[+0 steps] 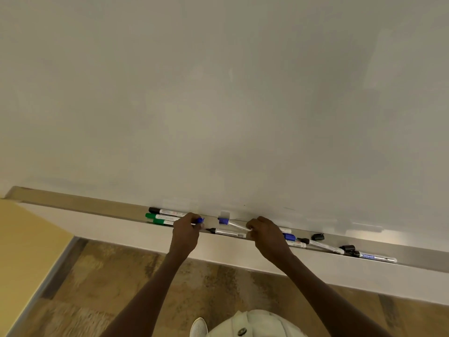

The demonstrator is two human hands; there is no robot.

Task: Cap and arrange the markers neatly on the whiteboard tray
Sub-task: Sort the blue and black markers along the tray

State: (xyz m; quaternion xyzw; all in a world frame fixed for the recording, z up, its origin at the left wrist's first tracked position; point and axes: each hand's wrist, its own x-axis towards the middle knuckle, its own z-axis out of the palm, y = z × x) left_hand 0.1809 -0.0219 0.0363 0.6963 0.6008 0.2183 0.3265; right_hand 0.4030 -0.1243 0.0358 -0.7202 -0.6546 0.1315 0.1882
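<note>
Markers lie scattered along the tray [97,210] under the whiteboard [218,93], and a person stands over them with both arms reaching in. At the left end three capped ones sit close together: a black marker [165,211] nearest the board, then two green markers [160,217] in front of it.

The left hand [185,227] is curled around something blue [200,220] that pokes out past the knuckles, just beside those three; whether it is a cap or a marker end I cannot tell. The right hand [262,229] pinches the tail of a blue-capped marker [229,223], which slants up off the tray toward the board, cap end to the left. Between the two hands, flat on the tray's front edge, lies an uncapped black pen [227,232] with its tip pointing left.

To the right of the right hand a blue pen [292,240] shows partly from behind the wrist. Farther along are another uncapped black one [320,245], a loose black cap [317,237] near the board, a second black cap [348,248], and at the far right a pen with blue lettering [377,257].

Below the tray is brown mottled floor [121,288]; a white shoe [198,327] shows at the bottom edge.
</note>
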